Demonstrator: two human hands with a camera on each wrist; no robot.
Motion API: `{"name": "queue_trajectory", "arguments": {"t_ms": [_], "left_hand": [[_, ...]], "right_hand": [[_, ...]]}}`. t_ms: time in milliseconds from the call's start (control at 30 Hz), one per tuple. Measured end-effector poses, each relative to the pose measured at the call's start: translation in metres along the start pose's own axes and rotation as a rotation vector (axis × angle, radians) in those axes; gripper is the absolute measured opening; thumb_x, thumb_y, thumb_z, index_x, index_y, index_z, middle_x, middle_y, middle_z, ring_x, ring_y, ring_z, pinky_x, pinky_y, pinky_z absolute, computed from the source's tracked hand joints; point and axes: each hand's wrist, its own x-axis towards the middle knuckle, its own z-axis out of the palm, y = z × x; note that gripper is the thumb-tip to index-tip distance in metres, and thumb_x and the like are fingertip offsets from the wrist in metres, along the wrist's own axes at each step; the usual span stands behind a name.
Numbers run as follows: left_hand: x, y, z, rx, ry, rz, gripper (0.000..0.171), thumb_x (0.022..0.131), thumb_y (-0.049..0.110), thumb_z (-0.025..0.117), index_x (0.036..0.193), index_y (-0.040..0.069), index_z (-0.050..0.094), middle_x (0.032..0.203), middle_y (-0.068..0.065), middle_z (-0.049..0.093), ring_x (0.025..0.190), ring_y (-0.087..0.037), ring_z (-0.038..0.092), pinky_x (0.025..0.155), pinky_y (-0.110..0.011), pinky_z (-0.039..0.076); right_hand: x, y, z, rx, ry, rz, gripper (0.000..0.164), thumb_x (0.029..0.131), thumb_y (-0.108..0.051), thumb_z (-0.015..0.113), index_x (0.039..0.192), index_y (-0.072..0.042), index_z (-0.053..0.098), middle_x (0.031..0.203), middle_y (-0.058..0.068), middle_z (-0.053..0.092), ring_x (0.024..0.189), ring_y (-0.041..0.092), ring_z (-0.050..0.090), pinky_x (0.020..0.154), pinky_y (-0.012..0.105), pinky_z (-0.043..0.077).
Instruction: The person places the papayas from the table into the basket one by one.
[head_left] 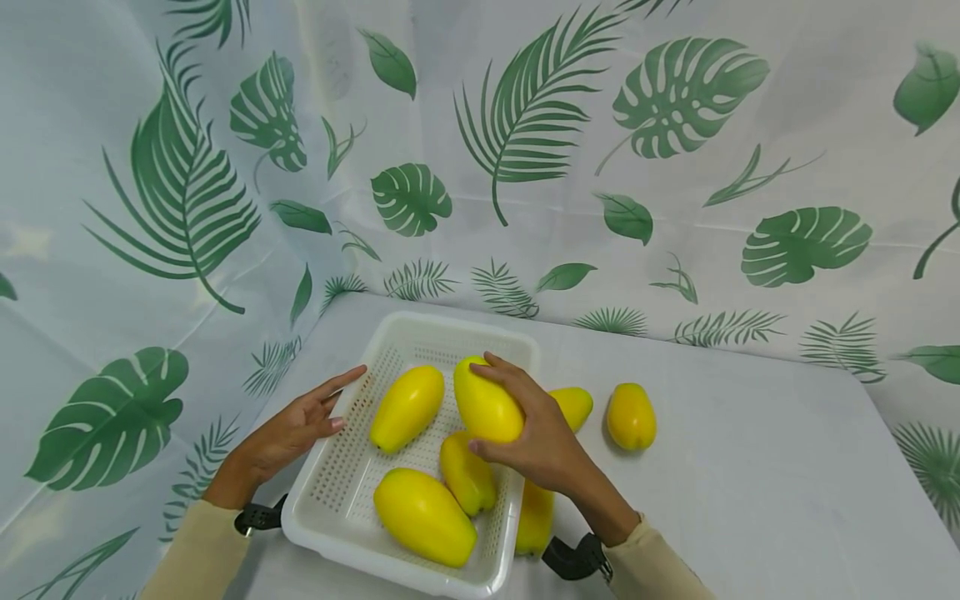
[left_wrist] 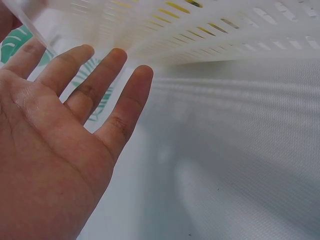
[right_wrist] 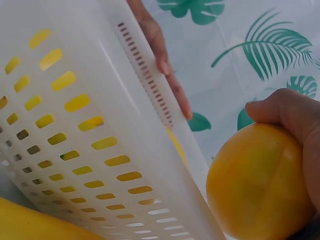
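Note:
My right hand [head_left: 543, 435] grips a yellow papaya [head_left: 486, 407] over the right side of a white perforated basket [head_left: 333, 487], thumb and fingers on either side of the fruit. In the right wrist view the held fruit shows its rounded end, close beside the basket's wall. My left hand [head_left: 288, 429] touches the basket's left rim; in the left wrist view its straight fingers [left_wrist: 122, 107] lie against the outer wall. Inside the basket are three papayas: one at the upper left [head_left: 408, 408], a smaller ribbed one [head_left: 467, 475] and a large one [head_left: 423, 517] near the front.
Right of the basket, on the white table [head_left: 742, 467], lie more yellow fruits: one partly behind my right hand [head_left: 573, 406], a short ribbed one [head_left: 632, 417] farther right, and one [head_left: 534, 521] beside the basket wall. A leaf-patterned curtain [head_left: 540, 208] stands behind and at the left.

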Motion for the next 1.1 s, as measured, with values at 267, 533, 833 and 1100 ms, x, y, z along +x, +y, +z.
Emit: {"name": "queue_trajectory", "arguments": {"t_ms": [267,533,833,1100], "left_hand": [[-0.0004,0.0005,0.0010,0.004,0.003,-0.005,0.076,0.111,0.001,0.044,0.173,0.030,0.009,0.177,-0.019,0.022,0.141,-0.030,0.060,0.103,-0.055,0.059],[0.0003,0.0010,0.0003,0.014,0.009,-0.005,0.075,0.112,0.002,0.044,0.173,0.030,0.010,0.177,-0.019,0.022,0.141,-0.031,0.060,0.102,-0.056,0.060],[-0.0003,0.0000,-0.0013,0.002,-0.004,0.000,0.075,0.112,0.001,0.043,0.173,0.028,0.009,0.177,-0.020,0.021,0.141,-0.031,0.060,0.103,-0.056,0.060],[-0.0003,0.0000,-0.0017,-0.005,0.011,-0.010,0.075,0.112,0.002,0.044,0.173,0.029,0.011,0.177,-0.020,0.022,0.138,-0.031,0.062,0.102,-0.058,0.059]], "right_hand": [[0.0024,0.0019,0.0027,0.010,-0.015,-0.007,0.083,0.083,-0.035,0.087,0.157,-0.040,0.049,0.172,-0.013,0.034,0.142,0.024,0.056,0.101,0.046,0.056],[0.0032,0.0050,0.0047,0.009,-0.028,-0.004,0.084,0.083,-0.035,0.086,0.157,-0.040,0.048,0.172,-0.012,0.033,0.142,0.025,0.056,0.102,0.047,0.056],[0.0045,0.0074,0.0078,-0.002,-0.033,0.003,0.083,0.083,-0.035,0.085,0.157,-0.041,0.048,0.172,-0.012,0.034,0.138,0.024,0.058,0.099,0.045,0.057],[0.0068,0.0086,0.0100,-0.008,-0.035,0.001,0.083,0.083,-0.035,0.086,0.157,-0.040,0.048,0.172,-0.011,0.034,0.139,0.024,0.058,0.100,0.045,0.057]]}}
